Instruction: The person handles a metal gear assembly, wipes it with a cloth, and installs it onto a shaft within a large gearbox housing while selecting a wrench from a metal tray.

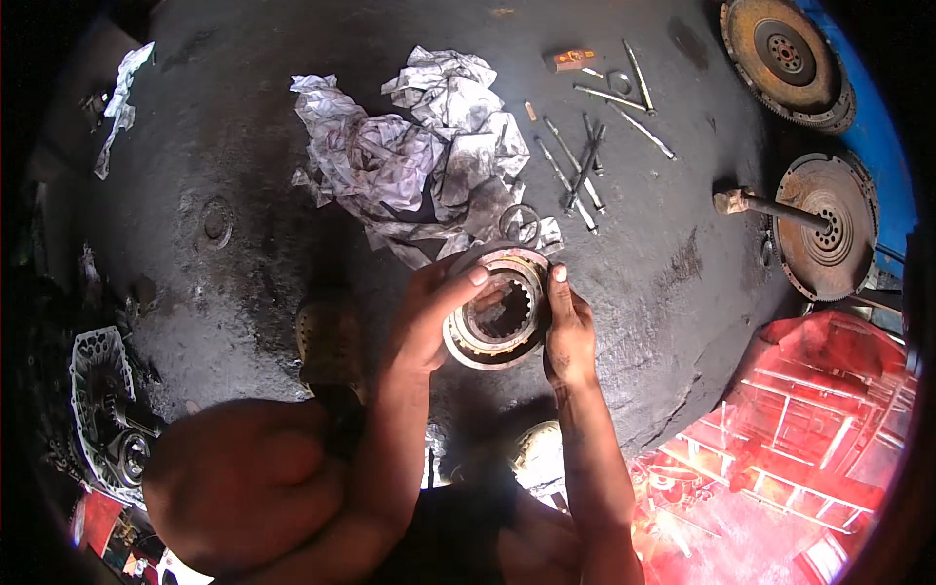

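Both my hands hold up a round metal gear ring (478,344) with teeth around its inner bore. My left hand (429,314) is closed around its left side, thumb lying over the upper face. On the opposite side my right hand (570,339) grips the rim, its thumb pointing up along the edge. The gear ring is tilted so its open centre faces me. Just beyond it, a thin dark ring (536,218) lies on the edge of crumpled, grease-stained rags (385,161).
Several long bolts (624,98) lie scattered beyond my right hand, near a small orange-brown box (569,61). Two rusty flywheels (848,200) stand at the right, beside a hammer (731,202). A metal housing (86,390) sits at left; red-lit metal framing (809,429) is lower right.
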### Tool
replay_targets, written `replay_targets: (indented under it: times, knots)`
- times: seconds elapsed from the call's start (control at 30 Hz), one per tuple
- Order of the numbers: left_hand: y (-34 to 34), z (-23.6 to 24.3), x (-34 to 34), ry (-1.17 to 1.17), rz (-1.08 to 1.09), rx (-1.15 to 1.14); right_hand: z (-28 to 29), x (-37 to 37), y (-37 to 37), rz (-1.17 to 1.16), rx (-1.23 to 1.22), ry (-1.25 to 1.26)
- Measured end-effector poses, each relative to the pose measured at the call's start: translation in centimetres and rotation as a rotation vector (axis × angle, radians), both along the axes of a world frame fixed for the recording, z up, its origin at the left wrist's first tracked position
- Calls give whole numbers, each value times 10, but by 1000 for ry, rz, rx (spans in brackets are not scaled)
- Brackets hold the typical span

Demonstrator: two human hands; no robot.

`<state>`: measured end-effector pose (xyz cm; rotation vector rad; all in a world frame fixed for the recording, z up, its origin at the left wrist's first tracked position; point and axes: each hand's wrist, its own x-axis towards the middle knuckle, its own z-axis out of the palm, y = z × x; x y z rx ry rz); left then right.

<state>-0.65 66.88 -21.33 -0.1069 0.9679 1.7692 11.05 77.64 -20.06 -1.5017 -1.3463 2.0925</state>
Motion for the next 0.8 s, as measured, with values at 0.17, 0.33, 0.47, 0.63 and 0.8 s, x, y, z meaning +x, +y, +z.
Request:
replay_targets:
  times: [0.17, 0.33, 0.47, 0.63, 0.8]
  knots:
    - [5, -6, 9, -19, 49, -11, -5, -6, 1, -134, -27, 2]
    - [9, -7, 13, -52, 79, -6, -5, -6, 2, -162, 25, 5]
    - [13, -13, 16, -130, 120, 46, -5, -9, 0, -200, 112, -18]
    - [19, -15, 21, -230, 165, 3, -10, -6, 7, -175, 191, -69]
    - [18, -29, 18, -159, 116, -195, -31, 5, 6, -50, 147, -78]
